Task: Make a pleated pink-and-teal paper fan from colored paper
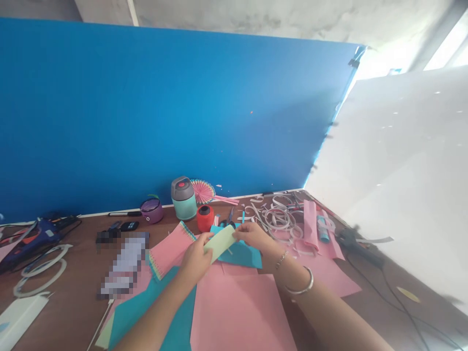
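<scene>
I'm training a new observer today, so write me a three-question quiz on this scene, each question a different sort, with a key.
1. Multiple choice: what colour is the paper piece between the left hand and the right hand?
A) pink
B) pale green
C) dark blue

2. True or false: the purple cup stands left of the mint-and-grey jar in the picture.

3. Short answer: on the wearer's left or right is the silver bangle worn?

Key: 1. B; 2. true; 3. right.

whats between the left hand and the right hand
A pale green paper strip, gripped by both the left hand and the right hand; a blue sheet shows behind it in the head view.
</scene>
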Demonstrator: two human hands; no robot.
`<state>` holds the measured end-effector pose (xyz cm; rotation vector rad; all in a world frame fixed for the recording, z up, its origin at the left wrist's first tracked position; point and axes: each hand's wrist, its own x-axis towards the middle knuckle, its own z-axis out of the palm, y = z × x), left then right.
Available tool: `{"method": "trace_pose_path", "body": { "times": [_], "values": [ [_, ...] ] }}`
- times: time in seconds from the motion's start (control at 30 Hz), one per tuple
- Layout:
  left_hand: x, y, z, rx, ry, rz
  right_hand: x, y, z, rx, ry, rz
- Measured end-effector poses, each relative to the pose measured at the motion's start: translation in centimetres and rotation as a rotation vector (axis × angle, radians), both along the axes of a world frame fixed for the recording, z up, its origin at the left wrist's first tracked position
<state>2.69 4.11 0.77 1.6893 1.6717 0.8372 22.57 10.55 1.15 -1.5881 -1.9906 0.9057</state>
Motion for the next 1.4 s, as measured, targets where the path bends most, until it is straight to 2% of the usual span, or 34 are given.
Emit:
{"method": "trace_pose_path", "body": {
  "times": [0.13, 0.27, 0.4, 0.53, 0.77, 0.9, 1.17, 1.4],
  "values": [
    [-0.3, 0.3, -1.4, 0.137, 0.24, -0.034, -1.1, 3.8, 0.9, 0.188, -0.138, -0.096],
    [0.0, 0.0, -2.7, 0.318, 0.437, -0.018, -4.7, 7.5, 1.5, 0.339, -0.261, -0.131],
    [-0.1, -0.1, -3.6, 0.473, 0.483, -0.021, -7.7, 9.8, 0.5, 0.421, -0.361, -0.104],
    [-0.3, 0.2, -4.2, 0.548, 0.468, -0.019, -8.2, 11.1, -0.4, 0.434, -0.405, -0.076],
    [-0.1, 0.3, -3.7, 0.536, 0.419, -0.042, -6.9, 11.2, 0.4, 0.445, -0.314, -0.189],
    [0.1, 0.2, -3.5, 0.542, 0.4, -0.05, -7.2, 10.8, 1.0, 0.43, -0.235, -0.23],
    [-0.2, 0.1, -3.6, 0.539, 0.41, -0.052, -9.0, 10.8, 0.3, 0.293, -0.215, -0.334],
    [0.0, 0.2, -3.4, 0.551, 0.381, -0.052, -8.6, 10.1, 0.5, 0.233, -0.212, -0.356]
  ]
}}
